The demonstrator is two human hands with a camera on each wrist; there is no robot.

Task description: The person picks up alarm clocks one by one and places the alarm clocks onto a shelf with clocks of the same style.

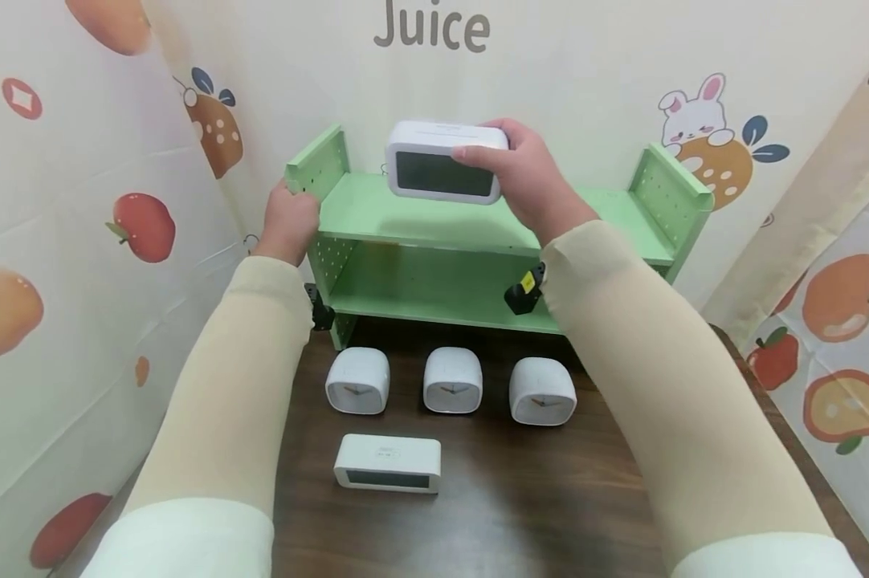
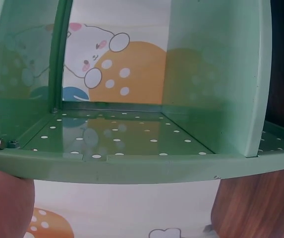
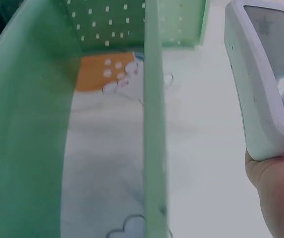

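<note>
My right hand (image 1: 532, 172) holds a white digital clock (image 1: 445, 136) with a dark screen above the top board of a green shelf (image 1: 413, 277). Its thumb lies on the clock's front and the other fingers go behind. In the right wrist view the clock (image 3: 255, 99) appears beside the shelf's board edge, apart from it. My left hand (image 1: 290, 221) grips the upper left side panel of the shelf, its fingers curled over the edge. From the left wrist, the perforated side panel (image 2: 117, 136) fills the view, with part of the hand (image 2: 5, 203) at lower left.
Three white rounded clocks (image 1: 452, 381) stand in a row on the dark wooden table (image 1: 521, 506) before the shelf. Nearer to me lies a white oblong digital clock (image 1: 387, 457). Printed curtains (image 1: 550, 64) hang behind and at both sides.
</note>
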